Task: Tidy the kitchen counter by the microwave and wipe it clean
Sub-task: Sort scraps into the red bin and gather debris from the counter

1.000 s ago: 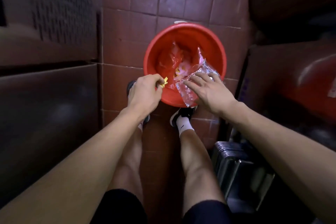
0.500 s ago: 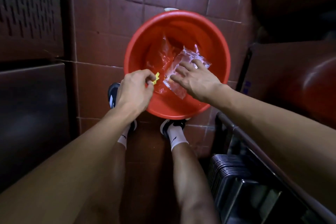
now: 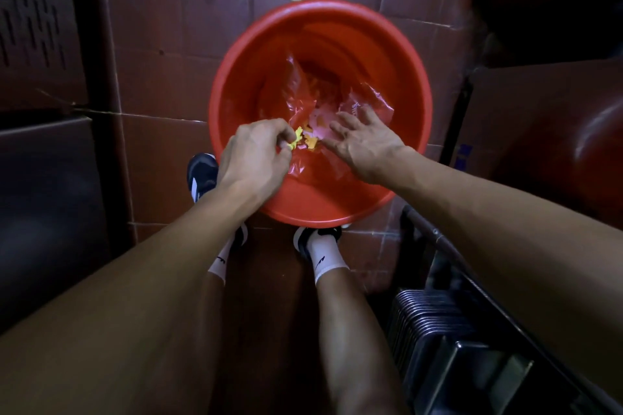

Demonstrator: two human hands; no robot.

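A round red bucket [image 3: 387, 44] stands on the tiled floor in front of my feet. Clear plastic wrappers [image 3: 367, 101] and small orange and yellow scraps [image 3: 312, 141] lie inside it. My left hand [image 3: 256, 158] hovers over the bucket's near left rim, its fingertips pinched on a small yellow scrap [image 3: 296, 140]. My right hand [image 3: 364, 141] is over the bucket beside it, fingers spread, holding nothing. The clear wrapper lies in the bucket just beyond its fingers.
Dark red floor tiles [image 3: 161, 64] surround the bucket. A dark cabinet front [image 3: 43, 199] rises on the left. On the right are a metal rack rail [image 3: 472, 276], a stack of steel trays [image 3: 435, 320] and a cardboard box [image 3: 526, 118].
My right hand has let go of the clear wrapper, which now lies in the bucket, and its fingers have spread. The view has come closer to the bucket. My left hand still pinches the yellow scrap.
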